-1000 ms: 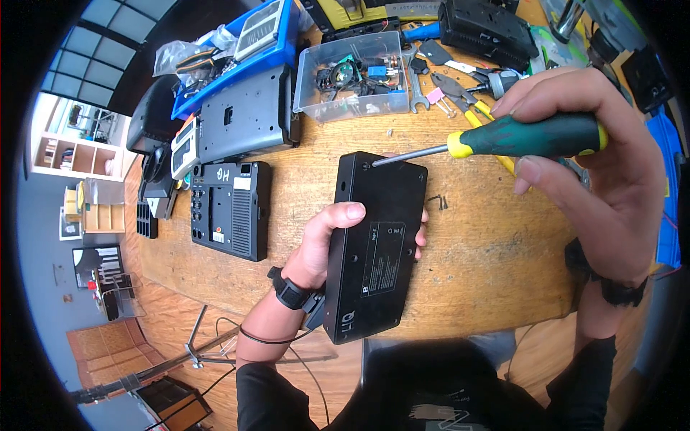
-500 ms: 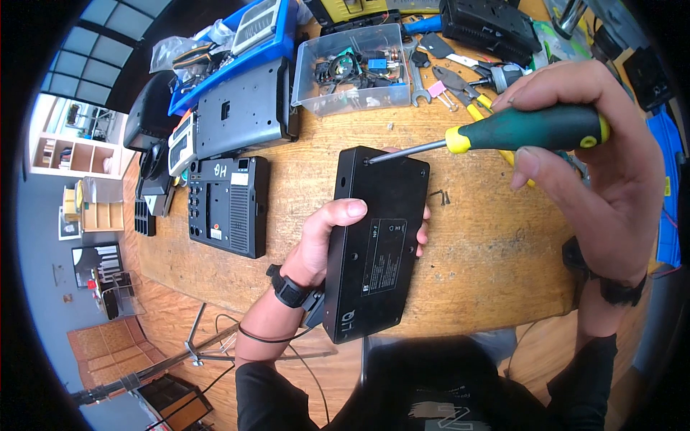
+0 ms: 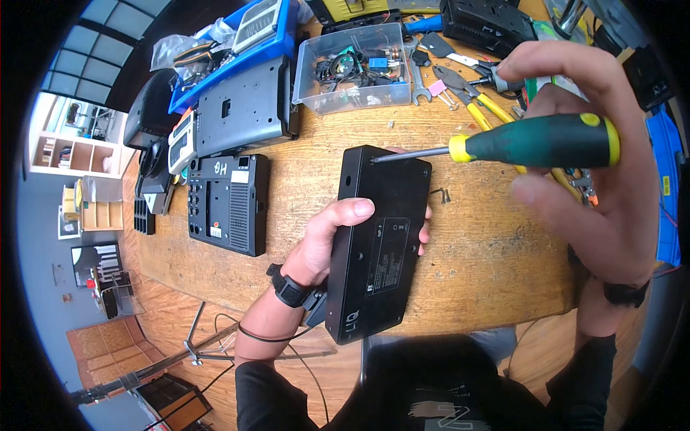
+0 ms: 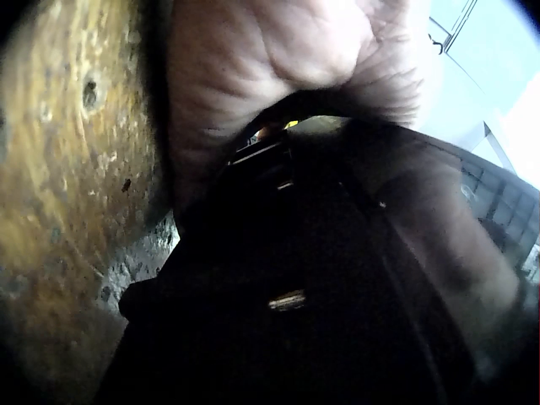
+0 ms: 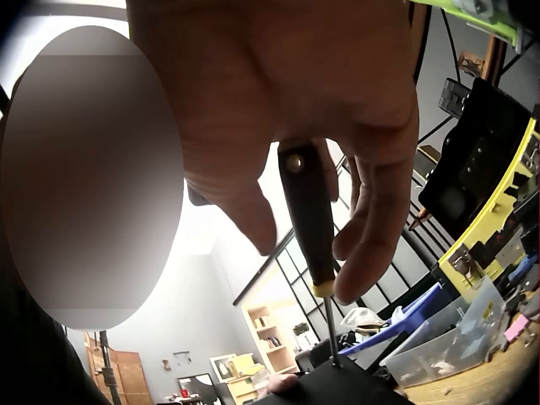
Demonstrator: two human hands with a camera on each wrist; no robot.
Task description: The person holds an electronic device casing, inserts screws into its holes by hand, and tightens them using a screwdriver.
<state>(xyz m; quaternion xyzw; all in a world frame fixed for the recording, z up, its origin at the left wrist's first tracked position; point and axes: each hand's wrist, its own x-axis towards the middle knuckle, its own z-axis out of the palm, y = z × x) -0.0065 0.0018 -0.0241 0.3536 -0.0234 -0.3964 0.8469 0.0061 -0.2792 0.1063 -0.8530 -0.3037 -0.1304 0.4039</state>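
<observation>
A black rectangular device housing (image 3: 388,208) with a printed label is tilted above the table. My left hand (image 3: 332,237) grips it, thumb over the front edge and fingertips showing at the far side. In the left wrist view the housing (image 4: 278,337) is a dark shape under the palm. My right hand (image 3: 611,179) loosely surrounds the green and yellow handle of a screwdriver (image 3: 539,141). Its thumb stands off the handle, and in the right wrist view the fingers (image 5: 371,219) curl beside it. The screwdriver's tip meets a screw hole near the housing's top corner.
Loose screws (image 3: 442,194) lie right of the housing. Another black device (image 3: 228,205) and a black panel (image 3: 244,111) are at left. Behind stand a blue bin (image 3: 233,54) and a clear box (image 3: 352,100) of parts. Yellow-handled pliers (image 3: 467,93) lie near the right hand.
The screwdriver has turned: the yellow dot on its handle went from the lower side to the top. My right thumb and index finger have spread away from the handle. The left hand keeps its grip.
</observation>
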